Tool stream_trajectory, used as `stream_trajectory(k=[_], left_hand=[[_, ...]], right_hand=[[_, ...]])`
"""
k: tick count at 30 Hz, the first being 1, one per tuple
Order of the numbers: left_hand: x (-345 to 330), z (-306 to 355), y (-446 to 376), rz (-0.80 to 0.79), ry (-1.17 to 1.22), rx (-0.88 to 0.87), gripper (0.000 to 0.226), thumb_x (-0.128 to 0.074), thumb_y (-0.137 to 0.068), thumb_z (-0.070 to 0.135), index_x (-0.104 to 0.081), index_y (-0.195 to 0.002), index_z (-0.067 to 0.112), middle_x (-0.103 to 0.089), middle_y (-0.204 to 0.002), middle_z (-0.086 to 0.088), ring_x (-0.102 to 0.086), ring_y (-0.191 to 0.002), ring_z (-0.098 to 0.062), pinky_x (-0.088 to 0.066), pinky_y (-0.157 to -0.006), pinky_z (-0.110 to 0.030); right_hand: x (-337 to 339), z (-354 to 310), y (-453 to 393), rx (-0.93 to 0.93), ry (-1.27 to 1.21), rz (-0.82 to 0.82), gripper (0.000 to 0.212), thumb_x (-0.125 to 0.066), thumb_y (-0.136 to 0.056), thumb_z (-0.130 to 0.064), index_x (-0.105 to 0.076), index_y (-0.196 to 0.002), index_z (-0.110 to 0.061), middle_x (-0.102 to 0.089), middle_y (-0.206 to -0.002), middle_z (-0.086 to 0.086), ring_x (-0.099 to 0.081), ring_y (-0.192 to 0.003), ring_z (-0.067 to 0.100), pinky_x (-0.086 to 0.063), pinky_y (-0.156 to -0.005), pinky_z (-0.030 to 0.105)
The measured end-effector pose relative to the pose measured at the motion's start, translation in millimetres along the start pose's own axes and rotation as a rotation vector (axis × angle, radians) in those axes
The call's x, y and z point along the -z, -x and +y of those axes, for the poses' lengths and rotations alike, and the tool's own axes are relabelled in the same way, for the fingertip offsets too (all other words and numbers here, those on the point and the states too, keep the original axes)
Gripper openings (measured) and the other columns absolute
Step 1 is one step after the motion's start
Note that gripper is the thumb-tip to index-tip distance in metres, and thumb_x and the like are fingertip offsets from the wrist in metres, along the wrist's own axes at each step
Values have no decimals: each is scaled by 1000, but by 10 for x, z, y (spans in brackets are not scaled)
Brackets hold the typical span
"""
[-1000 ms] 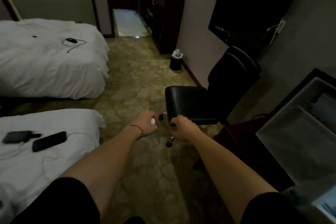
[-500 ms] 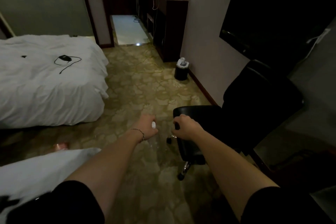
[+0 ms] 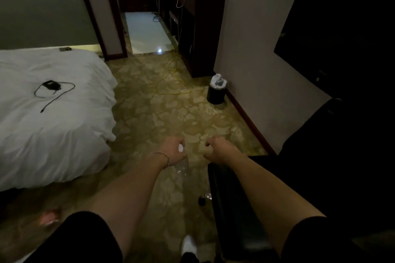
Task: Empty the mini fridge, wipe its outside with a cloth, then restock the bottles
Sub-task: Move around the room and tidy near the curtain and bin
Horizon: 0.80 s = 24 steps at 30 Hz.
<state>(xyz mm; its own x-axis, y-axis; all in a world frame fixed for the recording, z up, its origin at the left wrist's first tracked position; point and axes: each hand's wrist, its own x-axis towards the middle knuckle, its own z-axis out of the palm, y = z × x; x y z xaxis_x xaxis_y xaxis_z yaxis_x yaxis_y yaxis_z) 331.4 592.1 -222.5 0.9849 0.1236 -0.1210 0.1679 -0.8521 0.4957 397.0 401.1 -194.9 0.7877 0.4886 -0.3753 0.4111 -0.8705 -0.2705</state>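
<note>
The left hand (image 3: 174, 151) is curled round the neck of one clear plastic bottle (image 3: 181, 166) with a white cap, which hangs below the fist over the patterned floor (image 3: 171, 113); what the bottle holds cannot be told. The right hand (image 3: 218, 151) is closed in a loose fist just beside it, above the black chair (image 3: 235, 209); whether it holds anything cannot be told. One small black bin (image 3: 216, 94) with a white liner stands by the wall. One white bed (image 3: 53, 113) carries one black charger with cable (image 3: 51, 86). One yellow cord (image 3: 171, 83) lies on the floor.
</note>
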Motion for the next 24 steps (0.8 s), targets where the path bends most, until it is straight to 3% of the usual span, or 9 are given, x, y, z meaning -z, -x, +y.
stream_trajectory(k=[8, 15, 19, 24], left_hand=[[519, -182, -1965, 5, 18, 10, 31, -72, -81, 26, -67, -109, 12, -61, -116, -10, -56, -109, -27, -44, -83, -29], [800, -521, -3811, -23, 7, 0, 31, -74, -80, 24, -66, -108, 13, -60, -114, -7, -57, -105, -25, -42, -78, -26], [993, -671, -4974, -43, 4, -39, 33, -74, -77, 28, -66, -107, 17, -61, -113, -6, -58, -103, -25, -47, -81, -31], [1228, -712, -6360, -65, -3, -85, 32, -74, -79, 24, -65, -107, 14, -58, -113, -7, -56, -105, -24, -41, -79, -28]], right_hand=[[927, 249, -1830, -1, -19, 1, 56, -61, -95, -41, -49, -143, -16, -51, -141, 8, -54, -121, 26, -49, -95, 37], [1510, 505, -3527, -30, -59, 7, 54, -63, -93, -39, -51, -141, -16, -47, -142, 8, -54, -120, 27, -43, -82, 29], [1957, 676, -4533, -70, -19, 40, 53, -65, -91, -42, -54, -137, -18, -48, -140, 7, -56, -117, 27, -50, -91, 37], [2480, 868, -5600, -109, -63, 67, 52, -62, -92, -44, -53, -136, -19, -46, -135, 5, -53, -116, 24, -50, -95, 40]])
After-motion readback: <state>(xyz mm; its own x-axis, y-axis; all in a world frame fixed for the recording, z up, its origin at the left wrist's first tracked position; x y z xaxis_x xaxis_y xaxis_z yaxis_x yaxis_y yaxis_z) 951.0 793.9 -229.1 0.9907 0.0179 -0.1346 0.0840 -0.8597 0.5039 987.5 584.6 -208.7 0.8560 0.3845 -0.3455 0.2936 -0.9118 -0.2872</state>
